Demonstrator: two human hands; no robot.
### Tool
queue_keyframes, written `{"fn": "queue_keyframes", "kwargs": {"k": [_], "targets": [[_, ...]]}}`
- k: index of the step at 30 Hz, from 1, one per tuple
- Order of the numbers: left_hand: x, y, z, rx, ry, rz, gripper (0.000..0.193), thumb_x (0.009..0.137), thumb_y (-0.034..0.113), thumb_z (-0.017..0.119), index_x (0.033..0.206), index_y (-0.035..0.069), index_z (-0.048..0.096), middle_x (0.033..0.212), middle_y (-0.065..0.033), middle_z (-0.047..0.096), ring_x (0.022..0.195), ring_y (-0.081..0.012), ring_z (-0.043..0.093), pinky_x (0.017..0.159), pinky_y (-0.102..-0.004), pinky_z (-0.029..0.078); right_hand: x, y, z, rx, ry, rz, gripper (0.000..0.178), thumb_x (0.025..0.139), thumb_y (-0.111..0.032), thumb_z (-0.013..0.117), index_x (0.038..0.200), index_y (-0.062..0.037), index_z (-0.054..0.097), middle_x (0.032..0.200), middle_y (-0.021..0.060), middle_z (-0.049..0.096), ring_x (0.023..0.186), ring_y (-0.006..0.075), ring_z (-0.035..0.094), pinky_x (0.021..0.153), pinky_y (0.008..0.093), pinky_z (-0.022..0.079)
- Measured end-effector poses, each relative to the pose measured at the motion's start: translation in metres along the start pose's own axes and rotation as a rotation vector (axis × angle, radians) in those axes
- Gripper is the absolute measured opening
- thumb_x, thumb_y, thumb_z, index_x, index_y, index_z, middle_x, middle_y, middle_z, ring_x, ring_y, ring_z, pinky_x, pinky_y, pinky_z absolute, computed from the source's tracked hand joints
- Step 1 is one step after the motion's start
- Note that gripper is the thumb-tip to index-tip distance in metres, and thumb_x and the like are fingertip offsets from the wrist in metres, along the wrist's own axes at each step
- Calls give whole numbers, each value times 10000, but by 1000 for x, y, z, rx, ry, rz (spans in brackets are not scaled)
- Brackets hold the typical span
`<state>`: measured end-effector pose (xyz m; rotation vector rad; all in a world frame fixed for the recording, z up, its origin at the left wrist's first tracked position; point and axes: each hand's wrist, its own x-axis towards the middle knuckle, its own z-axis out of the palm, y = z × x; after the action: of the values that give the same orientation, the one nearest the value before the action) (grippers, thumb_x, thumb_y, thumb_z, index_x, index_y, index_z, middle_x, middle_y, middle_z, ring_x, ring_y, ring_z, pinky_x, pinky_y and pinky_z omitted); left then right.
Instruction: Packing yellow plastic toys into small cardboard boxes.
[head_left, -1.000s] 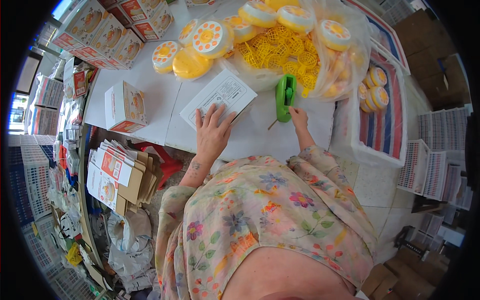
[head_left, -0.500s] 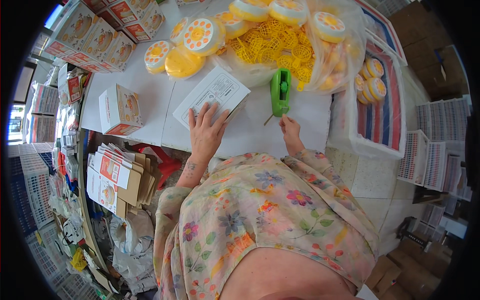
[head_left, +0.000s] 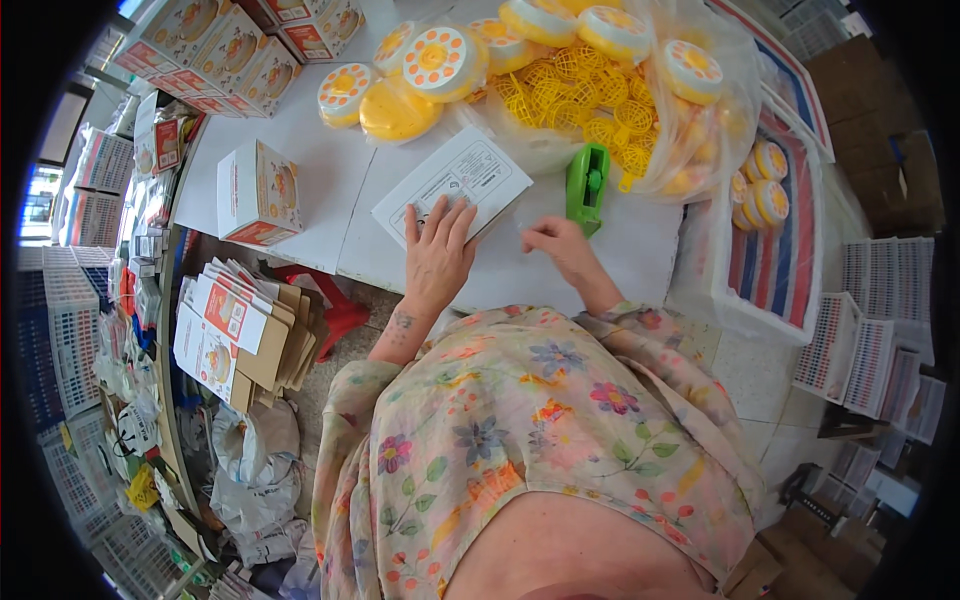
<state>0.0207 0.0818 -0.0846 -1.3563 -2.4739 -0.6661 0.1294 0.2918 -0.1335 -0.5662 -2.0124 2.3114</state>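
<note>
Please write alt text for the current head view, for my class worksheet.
A person's left hand lies on a white box on a table; the curled right hand is near a green tape dispenser. Beyond are yellow mesh pieces and round yellow-and-white items, with a printed box at left.

Near the front edge of the surface, the left hand is covering part of the white box, and a pale scrap by the right hand is looking too small to make out. The view's upper edge is cutting off stacked boxes at the far left corner; along the right edge, cloudy plastic is blurring yellow pieces.
</note>
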Motion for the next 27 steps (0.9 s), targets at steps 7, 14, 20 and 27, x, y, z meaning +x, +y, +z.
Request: {"fn": "queue_keyframes", "kwargs": {"k": [7,14,20,27], "targets": [[3,2,-10,170,-61,100,537,835,135,640,1357,196,527,1312,-77,521,1286,-297,443,1095,-645,239,20,-5,45,369,-8,53,116,877,-104,705,902,-4,651,823,47,661,786,137,611,784,268,482],[-1,-5,-3,140,-83,84,507,839,135,632,1339,165,549,1348,-94,500,1299,-315,431,1089,-653,237,31,20,51,60,155,-57,215,863,-174,744,856,10,634,759,69,662,661,130,627,617,266,502],[-3,-10,-9,33,-116,84,526,850,162,654,1359,143,526,1378,-108,480,1320,-319,413,1110,-607,244,49,88,14,-253,334,-55,261,883,-212,726,914,19,606,721,79,658,586,151,636,524,277,498],[-27,-51,-26,-795,306,-723,551,964,469,462,1368,95,483,1365,-94,511,1283,-266,457,1093,-462,329,46,30,-9,301,260,203,440,1026,-421,449,1118,-1,544,778,98,672,686,163,658,690,311,524]]}}
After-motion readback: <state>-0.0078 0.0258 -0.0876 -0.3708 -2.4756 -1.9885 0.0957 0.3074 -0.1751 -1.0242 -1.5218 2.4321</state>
